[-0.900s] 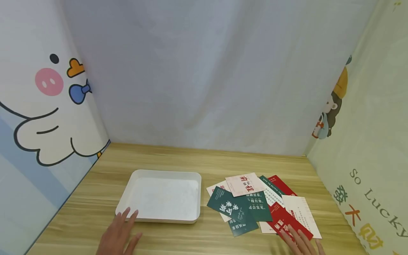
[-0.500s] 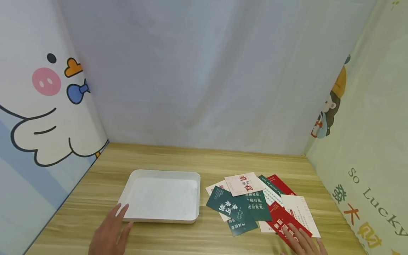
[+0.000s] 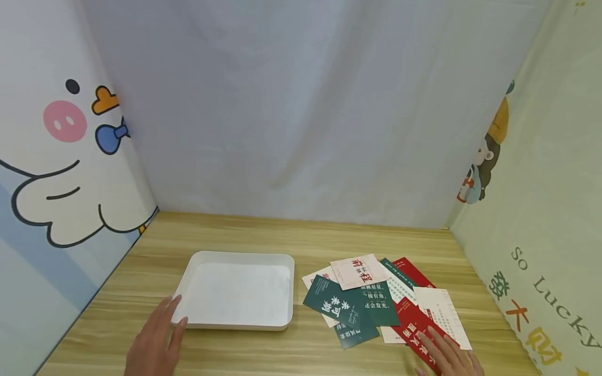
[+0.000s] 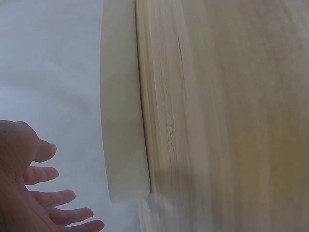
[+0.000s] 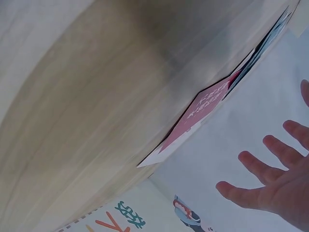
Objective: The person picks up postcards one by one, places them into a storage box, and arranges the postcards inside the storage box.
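My left hand [image 3: 152,339] is held by the near left corner of a white rectangular tray [image 3: 288,292], its fingers straight and holding nothing. In the left wrist view that hand [image 4: 41,188] has its fingers spread, with the tray's side wall [image 4: 123,106] beyond them. On the right my other hand [image 3: 449,352] hovers over the near end of a red card [image 3: 414,324]. The right wrist view shows this hand [image 5: 270,183] with spread fingers, apart from the cards. A loose, overlapping pile holds green cards [image 3: 324,300], pale cards [image 3: 359,271] and red ones, printed with Chinese characters.
Everything sits on a wood-grain table [image 3: 235,224]. A pale curtain [image 3: 301,115] hangs along its back edge. Printed sheets stand at both sides, the left with a cartoon bird [image 3: 70,172], the right with lettering [image 3: 531,318]. A strip of table separates tray and cards.
My left hand has drifted a little left and toward me, off the tray's front corner. The right hand has shifted only slightly over the red card. Tray and cards keep their places.
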Available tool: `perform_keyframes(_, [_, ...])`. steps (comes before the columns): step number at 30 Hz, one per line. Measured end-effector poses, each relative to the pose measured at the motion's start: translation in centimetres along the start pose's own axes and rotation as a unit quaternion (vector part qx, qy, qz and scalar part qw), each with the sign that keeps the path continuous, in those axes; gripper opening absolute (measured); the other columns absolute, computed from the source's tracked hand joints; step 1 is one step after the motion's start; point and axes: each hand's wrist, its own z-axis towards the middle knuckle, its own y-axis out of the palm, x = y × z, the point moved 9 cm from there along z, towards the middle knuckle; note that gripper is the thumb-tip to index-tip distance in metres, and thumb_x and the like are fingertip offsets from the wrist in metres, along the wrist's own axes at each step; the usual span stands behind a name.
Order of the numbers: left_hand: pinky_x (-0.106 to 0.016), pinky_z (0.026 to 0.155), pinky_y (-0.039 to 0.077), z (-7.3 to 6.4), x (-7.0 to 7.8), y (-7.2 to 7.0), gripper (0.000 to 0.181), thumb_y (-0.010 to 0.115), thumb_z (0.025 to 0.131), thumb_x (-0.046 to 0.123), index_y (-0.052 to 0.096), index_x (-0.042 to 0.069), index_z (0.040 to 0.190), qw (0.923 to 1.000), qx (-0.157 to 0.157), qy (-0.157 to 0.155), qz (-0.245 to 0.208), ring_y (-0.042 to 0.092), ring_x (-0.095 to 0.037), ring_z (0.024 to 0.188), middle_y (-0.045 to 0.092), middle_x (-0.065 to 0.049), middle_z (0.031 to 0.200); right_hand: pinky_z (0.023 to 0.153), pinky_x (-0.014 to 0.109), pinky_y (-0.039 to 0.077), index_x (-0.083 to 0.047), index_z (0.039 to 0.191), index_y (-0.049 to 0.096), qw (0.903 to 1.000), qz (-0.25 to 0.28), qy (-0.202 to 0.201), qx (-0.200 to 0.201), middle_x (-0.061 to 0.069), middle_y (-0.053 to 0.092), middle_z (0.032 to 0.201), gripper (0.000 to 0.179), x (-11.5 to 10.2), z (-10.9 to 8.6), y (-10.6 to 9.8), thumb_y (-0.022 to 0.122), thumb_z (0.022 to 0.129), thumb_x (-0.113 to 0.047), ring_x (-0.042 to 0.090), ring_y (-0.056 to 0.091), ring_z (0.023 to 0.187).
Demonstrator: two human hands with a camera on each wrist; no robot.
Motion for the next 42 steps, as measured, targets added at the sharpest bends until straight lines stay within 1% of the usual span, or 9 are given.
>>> perform_keyframes(6, [-0.069, 0.085, 0.05, 0.4, -1.1, 0.5, 0.048, 0.066, 0.101, 0.013, 0.053, 0.003, 0.146, 0.997, -0.054, -0.056, 0.001, 0.06, -0.053, 0.12, 0.054, -0.029, 0.144, 0.1, 0.076, 0.04, -0.013, 0.143, 0.063, 0.9997, 0.003, 0.005, -0.023, 0.012, 0.063, 0.141, 0.083, 0.3, 0.4, 0.0, 0.083, 0.077, -0.059, 0.037, 0.057, 0.124])
perform_keyframes(9, [-0.069, 0.088, 0.049, 0.6, -1.4, 0.6, 0.048, 0.065, 0.102, 0.013, 0.052, 0.002, 0.147, 0.9951, -0.069, -0.071, 0.0, 0.057, -0.052, 0.124, 0.054, -0.031, 0.145, 0.099, 0.076, 0.041, -0.014, 0.144, 0.062, 0.9997, 0.005, 0.005, -0.025, 0.012, 0.063, 0.142, 0.083, 0.4, 0.6, -0.1, 0.083, 0.077, -0.057, 0.036, 0.057, 0.123])
perform_keyframes(12, [-0.069, 0.091, 0.049, 0.9, -1.5, 0.8, 0.049, 0.065, 0.103, 0.013, 0.05, 0.0, 0.148, 0.9928, -0.087, -0.082, 0.0, 0.056, -0.053, 0.126, 0.052, -0.032, 0.145, 0.097, 0.074, 0.044, -0.013, 0.143, 0.062, 0.9999, 0.004, 0.001, -0.014, 0.011, 0.062, 0.141, 0.082, 0.4, 0.6, -0.4, 0.085, 0.076, -0.055, 0.036, 0.059, 0.121])
perform_keyframes(15, [-0.069, 0.095, 0.047, 1.2, -1.8, 1.2, 0.049, 0.062, 0.105, 0.014, 0.048, -0.003, 0.149, 0.9884, -0.117, -0.097, 0.001, 0.053, -0.054, 0.129, 0.05, -0.034, 0.147, 0.097, 0.075, 0.044, -0.013, 0.144, 0.062, 0.9999, 0.004, 0.0, -0.01, 0.011, 0.062, 0.141, 0.082, 0.5, 0.7, -0.5, 0.086, 0.076, -0.053, 0.036, 0.059, 0.121])
perform_keyframes(20, [-0.069, 0.103, 0.042, 1.5, -2.5, 2.0, 0.052, 0.057, 0.108, 0.018, 0.042, -0.005, 0.153, 0.9776, -0.166, -0.13, -0.007, 0.047, -0.054, 0.136, 0.044, -0.033, 0.152, 0.098, 0.077, 0.041, -0.012, 0.144, 0.062, 0.9997, 0.019, 0.01, -0.016, 0.014, 0.062, 0.14, 0.081, 0.7, 0.8, -0.4, 0.087, 0.077, -0.051, 0.038, 0.058, 0.12])
perform_keyframes(28, [-0.07, 0.104, 0.04, 1.7, -3.5, 2.5, 0.052, 0.053, 0.109, 0.02, 0.04, -0.001, 0.155, 0.97, -0.188, -0.151, -0.032, 0.044, -0.053, 0.139, 0.044, -0.031, 0.155, 0.101, 0.073, 0.042, -0.007, 0.142, 0.062, 0.999, 0.033, 0.019, -0.023, 0.02, 0.063, 0.138, 0.078, 1.2, 1.1, -0.3, 0.084, 0.081, -0.05, 0.042, 0.059, 0.118])
perform_keyframes(33, [-0.071, 0.108, 0.037, 1.8, -4.2, 3.1, 0.055, 0.052, 0.109, 0.02, 0.035, 0.002, 0.159, 0.9607, -0.213, -0.173, -0.044, 0.041, -0.054, 0.142, 0.041, -0.032, 0.157, 0.101, 0.074, 0.042, -0.006, 0.141, 0.063, 0.999, 0.035, 0.019, -0.021, 0.021, 0.063, 0.136, 0.076, 1.5, 1.2, -0.1, 0.084, 0.082, -0.049, 0.045, 0.059, 0.118])
perform_keyframes(39, [-0.07, 0.109, 0.036, 2.0, -4.9, 3.9, 0.06, 0.049, 0.11, 0.021, 0.028, 0.002, 0.163, 0.9445, -0.252, -0.203, -0.058, 0.047, -0.053, 0.136, 0.038, -0.033, 0.158, 0.098, 0.072, 0.045, -0.006, 0.138, 0.064, 0.9992, 0.033, 0.018, -0.016, 0.022, 0.063, 0.133, 0.075, 1.8, 1.4, 0.1, 0.086, 0.08, -0.047, 0.045, 0.06, 0.116])
perform_keyframes(42, [-0.07, 0.107, 0.038, 2.3, -5.3, 4.2, 0.062, 0.049, 0.109, 0.02, 0.025, 0.001, 0.164, 0.9388, -0.263, -0.214, -0.06, 0.049, -0.053, 0.134, 0.04, -0.035, 0.156, 0.097, 0.072, 0.045, -0.004, 0.137, 0.064, 0.9987, 0.039, 0.021, -0.024, 0.023, 0.063, 0.132, 0.074, 2.0, 1.6, 0.3, 0.086, 0.081, -0.047, 0.046, 0.06, 0.116])
